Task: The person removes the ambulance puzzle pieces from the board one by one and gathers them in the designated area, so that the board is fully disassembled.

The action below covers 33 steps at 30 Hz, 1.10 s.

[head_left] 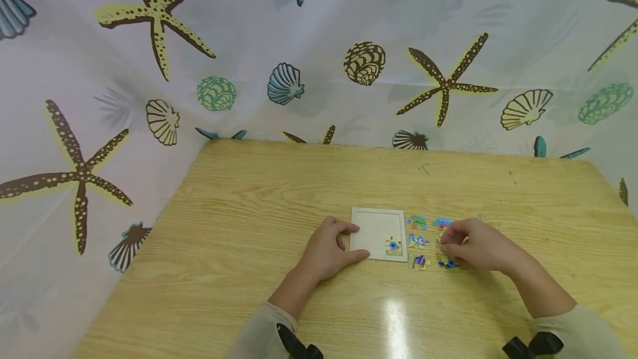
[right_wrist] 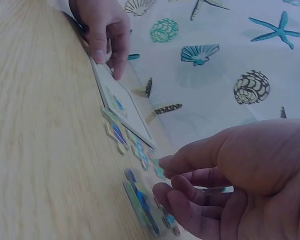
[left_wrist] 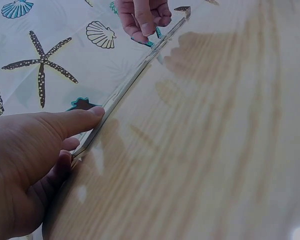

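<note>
A square white puzzle board (head_left: 371, 229) with a thin raised frame lies on the table. One colourful jigsaw piece (head_left: 393, 246) sits in its near right corner. My left hand (head_left: 330, 245) holds the board at its left side, thumb at the near edge and index finger on the far part of the left side. Over the loose pieces right of the board hovers my right hand (head_left: 476, 242), thumb and fingertips bent with a gap between them. Just beneath its fingers is a blue-and-green piece (right_wrist: 141, 202); other pieces are partly hidden by that hand.
Between board and right hand lie several loose pieces: a green-orange one (head_left: 417, 222), a blue-yellow one (head_left: 418, 241) and a purple one (head_left: 420, 262). A blue-pink piece (head_left: 442, 222) lies farther back. A shell-patterned curtain (head_left: 319, 109) hangs behind the wooden table (head_left: 239, 237).
</note>
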Each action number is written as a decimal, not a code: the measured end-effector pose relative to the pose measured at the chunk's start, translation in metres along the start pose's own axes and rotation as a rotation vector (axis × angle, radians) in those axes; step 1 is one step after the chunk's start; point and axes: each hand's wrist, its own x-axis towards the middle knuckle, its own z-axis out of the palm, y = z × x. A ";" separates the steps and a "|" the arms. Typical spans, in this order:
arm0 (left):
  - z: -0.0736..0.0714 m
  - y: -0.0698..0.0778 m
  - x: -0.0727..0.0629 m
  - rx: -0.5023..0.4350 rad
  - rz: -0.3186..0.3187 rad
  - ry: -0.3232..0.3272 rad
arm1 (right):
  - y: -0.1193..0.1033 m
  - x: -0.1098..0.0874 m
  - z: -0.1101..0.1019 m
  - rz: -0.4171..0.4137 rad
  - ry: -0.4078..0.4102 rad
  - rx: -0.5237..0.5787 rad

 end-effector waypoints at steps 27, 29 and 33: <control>0.002 -0.002 0.001 -0.026 -0.010 -0.010 | -0.045 0.043 0.042 -0.048 -0.008 -0.120; 0.002 -0.002 0.001 -0.026 -0.004 -0.010 | -0.048 0.042 0.044 -0.059 -0.002 -0.136; 0.001 -0.003 0.001 -0.022 0.010 -0.002 | -0.053 0.042 0.046 -0.078 0.005 -0.162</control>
